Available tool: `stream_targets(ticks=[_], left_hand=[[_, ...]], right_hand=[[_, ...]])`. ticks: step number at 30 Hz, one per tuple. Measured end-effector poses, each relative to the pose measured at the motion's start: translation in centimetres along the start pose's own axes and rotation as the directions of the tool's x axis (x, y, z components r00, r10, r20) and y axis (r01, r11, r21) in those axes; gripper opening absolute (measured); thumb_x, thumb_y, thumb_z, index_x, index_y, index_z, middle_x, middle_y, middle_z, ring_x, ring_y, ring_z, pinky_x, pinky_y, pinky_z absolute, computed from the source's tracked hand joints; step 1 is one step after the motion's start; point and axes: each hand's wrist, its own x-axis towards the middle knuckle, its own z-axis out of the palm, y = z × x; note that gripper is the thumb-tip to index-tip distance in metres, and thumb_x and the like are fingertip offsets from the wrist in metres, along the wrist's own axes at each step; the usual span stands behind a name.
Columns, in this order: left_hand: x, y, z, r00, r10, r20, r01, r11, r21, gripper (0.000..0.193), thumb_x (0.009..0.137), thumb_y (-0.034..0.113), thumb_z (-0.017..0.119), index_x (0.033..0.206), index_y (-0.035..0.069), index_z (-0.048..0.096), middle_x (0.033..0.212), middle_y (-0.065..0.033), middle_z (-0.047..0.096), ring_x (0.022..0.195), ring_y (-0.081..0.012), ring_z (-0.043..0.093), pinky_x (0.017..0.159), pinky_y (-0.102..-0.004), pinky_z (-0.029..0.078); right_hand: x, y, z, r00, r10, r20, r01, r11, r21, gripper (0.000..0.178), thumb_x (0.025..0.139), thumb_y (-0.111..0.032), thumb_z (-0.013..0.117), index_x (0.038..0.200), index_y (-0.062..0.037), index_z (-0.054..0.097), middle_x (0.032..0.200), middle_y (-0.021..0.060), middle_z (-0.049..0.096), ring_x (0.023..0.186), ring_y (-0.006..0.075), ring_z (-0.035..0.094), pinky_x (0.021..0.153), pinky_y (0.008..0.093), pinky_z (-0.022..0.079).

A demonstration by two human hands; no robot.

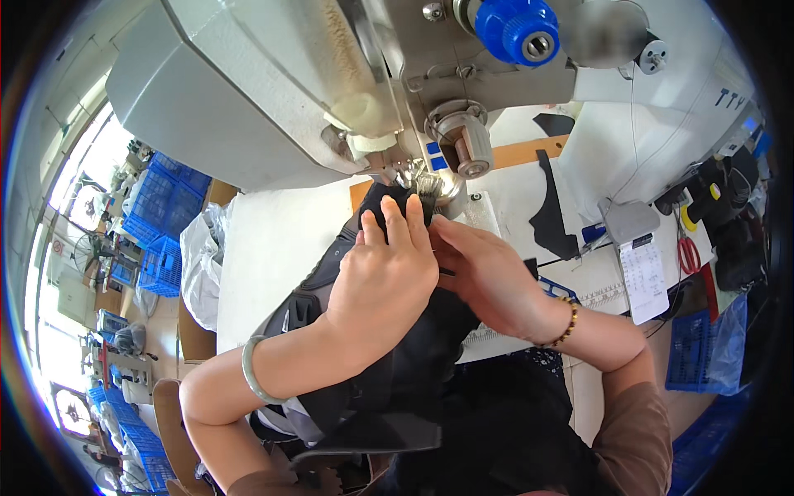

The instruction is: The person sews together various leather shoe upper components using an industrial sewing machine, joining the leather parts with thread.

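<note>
A black and grey fabric bag [376,376] lies over my lap and runs up to the sewing machine's needle area [422,178]. On its left side are straps and a black plastic buckle [303,312]. My left hand [389,260] rests flat on the black fabric just before the presser foot, fingers stretched forward. Beside it, my right hand [492,277] curls round the right edge of the fabric; the bag hides part of its grip, and its fingertips sit close to the left fingers.
Black cut pieces [552,215] lie on the white table right of the machine. Farther right are red-handled scissors [688,255], a paper slip [643,277] and a blue basket [691,355]. At left are a white plastic bag [203,269] and blue crates [165,202].
</note>
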Motion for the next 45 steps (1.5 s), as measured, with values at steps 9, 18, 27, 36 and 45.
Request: stream_targets(ticks=[9,18,27,36,45], left_hand=[[-1.5,-6.5,2.3,0.894,-0.353,0.277,0.421,0.443,-0.792,0.060,0.076,0.034,0.069,0.121,-0.002,0.050,0.115,-0.0218,0.056,0.107,-0.0316,0.056,0.089,-0.0338,0.044],[0.4,-5.3,3.2,0.898,-0.155,0.411,0.439,0.307,-0.844,0.097,0.067,0.050,0.074,0.132,-0.008,0.032,0.129,-0.0233,0.038,0.122,-0.0331,0.040,0.101,-0.0355,0.033],[-0.7,-7.2,5.7,0.902,-0.053,0.429,0.432,0.135,-0.892,0.101,0.070,0.053,0.070,0.138,-0.005,0.024,0.134,-0.0239,0.033,0.128,-0.0336,0.033,0.104,-0.0379,0.029],[0.1,-7.4,4.1,0.892,-0.085,0.445,0.448,0.307,-0.840,0.097,0.072,0.053,0.068,0.138,-0.003,0.025,0.131,-0.0226,0.034,0.121,-0.0315,0.039,0.100,-0.0353,0.034],[-0.3,-6.8,4.8,0.887,-0.181,0.425,0.461,0.321,-0.827,0.093,0.076,0.055,0.064,0.137,-0.004,0.026,0.127,-0.0217,0.038,0.116,-0.0299,0.044,0.097,-0.0345,0.036]], right_hand=[[2.5,2.9,-0.9,0.932,-0.358,-0.058,0.340,0.918,-0.204,0.024,0.096,-0.027,0.046,0.092,-0.0044,0.052,0.075,-0.0026,0.049,0.066,0.0039,0.049,0.058,0.0200,0.041],[2.9,2.4,-1.9,0.829,-0.559,-0.017,0.441,0.672,-0.595,0.026,0.093,-0.021,0.050,0.081,0.0020,0.050,0.063,0.0027,0.051,0.056,0.0062,0.051,0.049,0.0214,0.039],[2.6,2.5,-1.4,0.888,-0.449,0.100,0.440,0.766,-0.469,0.028,0.093,-0.019,0.053,0.073,0.0004,0.047,0.062,0.0009,0.047,0.052,0.0052,0.051,0.044,0.0209,0.046],[3.2,3.1,-1.6,0.857,-0.512,0.060,0.474,0.736,-0.484,0.023,0.092,-0.015,0.053,0.075,0.0005,0.048,0.061,-0.0008,0.045,0.050,0.0035,0.047,0.041,0.0209,0.046],[3.5,2.0,-1.3,0.856,-0.516,0.012,0.446,0.727,-0.521,0.026,0.092,-0.018,0.055,0.073,-0.0003,0.049,0.056,-0.0012,0.046,0.045,0.0029,0.046,0.037,0.0197,0.041]])
